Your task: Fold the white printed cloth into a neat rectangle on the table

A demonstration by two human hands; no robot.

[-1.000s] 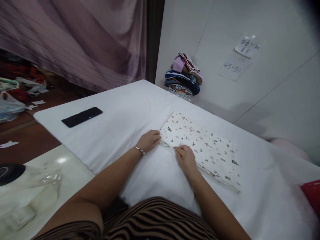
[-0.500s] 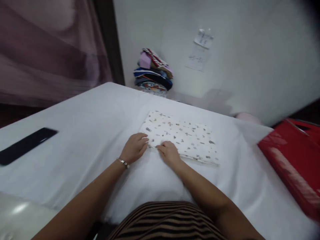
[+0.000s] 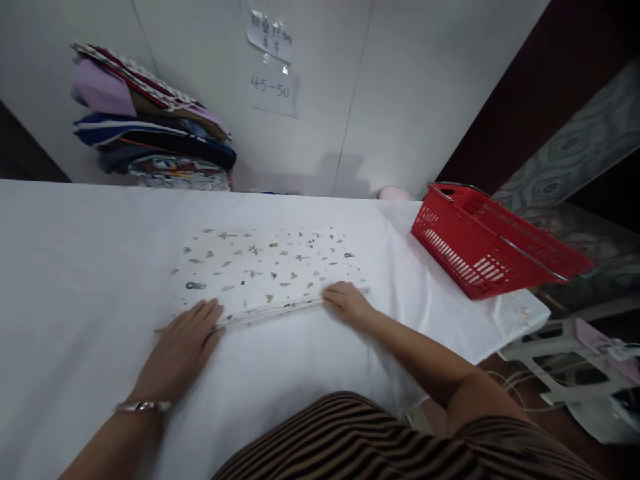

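Observation:
A folded white cloth (image 3: 270, 261) printed with small palm trees, leaves and other motifs lies flat before me. Its layered near edge slants up slightly toward the right. My left hand (image 3: 181, 348), with a silver bracelet at the wrist, rests flat on the near left corner, fingers stretched out over the fabric. At the right end of the same edge, my right hand (image 3: 350, 305) has its fingers closed on the layers; the fingertips are partly blurred.
A white-covered table (image 3: 90, 267) carries the cloth. A red plastic basket (image 3: 465, 247) stands at its right end. Piled clothes (image 3: 150, 120) sit behind the far edge, by a wall with paper notes (image 3: 273, 87). A white plastic chair (image 3: 565, 360) is at the lower right.
The view has turned right, bringing the whole basket into sight and the phone out of it. My hands, close together before, are now spread apart along the cloth's near edge.

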